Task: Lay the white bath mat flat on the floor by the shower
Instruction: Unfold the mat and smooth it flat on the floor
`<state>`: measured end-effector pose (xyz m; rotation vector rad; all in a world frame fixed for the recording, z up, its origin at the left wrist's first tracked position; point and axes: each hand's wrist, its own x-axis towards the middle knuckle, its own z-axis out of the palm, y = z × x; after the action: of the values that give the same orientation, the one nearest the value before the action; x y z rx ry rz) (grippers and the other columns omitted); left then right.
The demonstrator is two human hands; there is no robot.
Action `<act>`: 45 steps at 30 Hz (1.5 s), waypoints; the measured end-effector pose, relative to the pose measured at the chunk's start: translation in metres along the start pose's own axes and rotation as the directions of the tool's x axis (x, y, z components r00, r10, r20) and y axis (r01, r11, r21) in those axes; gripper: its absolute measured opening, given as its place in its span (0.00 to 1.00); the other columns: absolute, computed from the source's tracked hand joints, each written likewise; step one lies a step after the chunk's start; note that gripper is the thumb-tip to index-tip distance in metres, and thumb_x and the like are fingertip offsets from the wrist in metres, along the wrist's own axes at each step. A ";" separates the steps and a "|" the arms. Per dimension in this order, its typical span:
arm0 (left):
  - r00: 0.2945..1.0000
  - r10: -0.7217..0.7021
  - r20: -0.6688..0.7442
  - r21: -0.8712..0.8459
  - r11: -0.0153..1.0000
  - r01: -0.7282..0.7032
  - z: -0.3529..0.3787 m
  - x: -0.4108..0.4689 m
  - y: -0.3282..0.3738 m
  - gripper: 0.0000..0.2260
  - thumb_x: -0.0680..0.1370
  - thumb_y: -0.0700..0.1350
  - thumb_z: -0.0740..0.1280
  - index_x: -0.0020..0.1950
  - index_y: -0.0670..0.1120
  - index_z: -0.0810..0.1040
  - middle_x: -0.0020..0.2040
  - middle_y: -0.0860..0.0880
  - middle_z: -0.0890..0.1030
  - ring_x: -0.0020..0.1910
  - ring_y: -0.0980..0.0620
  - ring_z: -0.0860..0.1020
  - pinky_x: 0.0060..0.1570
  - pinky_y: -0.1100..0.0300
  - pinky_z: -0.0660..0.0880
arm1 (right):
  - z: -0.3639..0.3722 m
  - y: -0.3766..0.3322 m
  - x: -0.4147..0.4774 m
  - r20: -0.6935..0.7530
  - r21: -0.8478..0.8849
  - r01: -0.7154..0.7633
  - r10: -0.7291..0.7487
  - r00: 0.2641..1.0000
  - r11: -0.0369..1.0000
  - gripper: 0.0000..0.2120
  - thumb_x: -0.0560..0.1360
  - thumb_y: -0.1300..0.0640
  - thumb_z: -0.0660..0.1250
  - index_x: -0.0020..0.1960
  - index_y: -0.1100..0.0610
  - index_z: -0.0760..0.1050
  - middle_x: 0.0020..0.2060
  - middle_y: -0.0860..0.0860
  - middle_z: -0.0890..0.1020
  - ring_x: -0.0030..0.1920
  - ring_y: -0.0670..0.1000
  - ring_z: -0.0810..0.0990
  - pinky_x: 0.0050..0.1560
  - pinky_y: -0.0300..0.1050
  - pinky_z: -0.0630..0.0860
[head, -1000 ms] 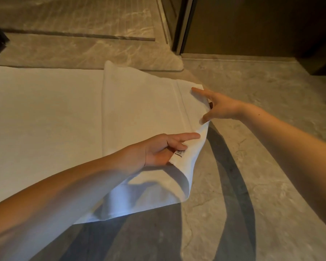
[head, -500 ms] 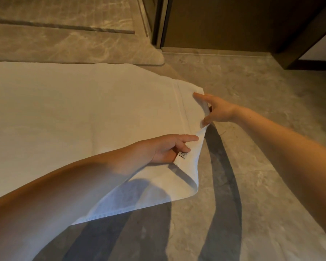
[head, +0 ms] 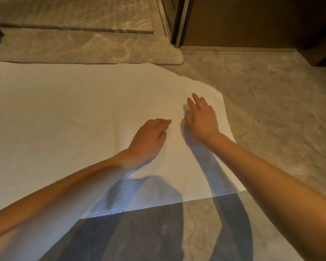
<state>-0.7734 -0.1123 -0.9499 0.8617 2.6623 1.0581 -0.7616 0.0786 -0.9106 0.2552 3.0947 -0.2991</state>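
Note:
The white bath mat lies spread on the grey stone floor, its far edge along the raised marble shower threshold. Its right edge and near edge rest on the floor, with a slight wrinkle at the far right corner. My left hand rests palm down on the mat near its right part, fingers loosely curled. Just to the right, my right hand lies flat on the mat with fingers spread. Neither hand grips the fabric.
A dark metal door frame stands at the threshold's right end, with a brown wall panel beyond it. Grey marble floor extends to the right and in front. My arms cast shadows over the mat's near edge.
Both hands let go of the mat's right edge, which dropped flat onto the floor. The hands moved inward and now rest on top of the mat.

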 end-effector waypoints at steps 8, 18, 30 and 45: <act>0.990 0.086 0.108 0.513 0.848 -0.130 -0.010 -0.031 -0.053 0.25 0.83 0.53 0.50 0.79 0.46 0.54 0.79 0.47 0.54 0.78 0.48 0.50 0.75 0.50 0.44 | 0.076 -0.072 -0.052 0.050 0.098 0.045 -0.050 0.997 0.994 0.26 0.83 0.48 0.43 0.80 0.52 0.48 0.79 0.48 0.51 0.79 0.51 0.45 0.77 0.52 0.41; 0.992 0.049 0.114 0.519 0.849 -0.102 -0.009 -0.032 -0.050 0.26 0.83 0.54 0.49 0.79 0.46 0.52 0.80 0.47 0.52 0.78 0.48 0.49 0.75 0.49 0.43 | 0.051 0.047 -0.090 0.010 0.006 -0.263 0.263 0.965 0.965 0.28 0.83 0.46 0.42 0.80 0.54 0.43 0.80 0.49 0.48 0.79 0.50 0.43 0.78 0.53 0.43; 0.997 0.027 0.078 0.531 0.845 -0.064 -0.015 0.056 -0.037 0.26 0.83 0.55 0.45 0.80 0.48 0.46 0.80 0.51 0.46 0.78 0.52 0.42 0.75 0.50 0.39 | 0.019 -0.018 0.045 -0.093 0.147 -0.006 0.020 0.995 0.989 0.25 0.83 0.53 0.52 0.79 0.54 0.56 0.79 0.52 0.54 0.78 0.55 0.51 0.76 0.54 0.50; 0.998 0.052 0.040 0.501 0.863 -0.065 0.003 0.062 -0.054 0.28 0.81 0.57 0.45 0.80 0.49 0.51 0.80 0.52 0.51 0.78 0.52 0.46 0.75 0.50 0.42 | -0.002 0.015 0.129 0.008 0.060 -0.065 0.064 0.998 0.996 0.28 0.72 0.50 0.69 0.69 0.56 0.68 0.61 0.57 0.73 0.64 0.60 0.70 0.63 0.57 0.68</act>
<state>-0.8481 -0.1069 -0.9842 1.0313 2.9521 0.3404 -0.8862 0.1145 -0.9165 0.3542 3.0672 -0.3903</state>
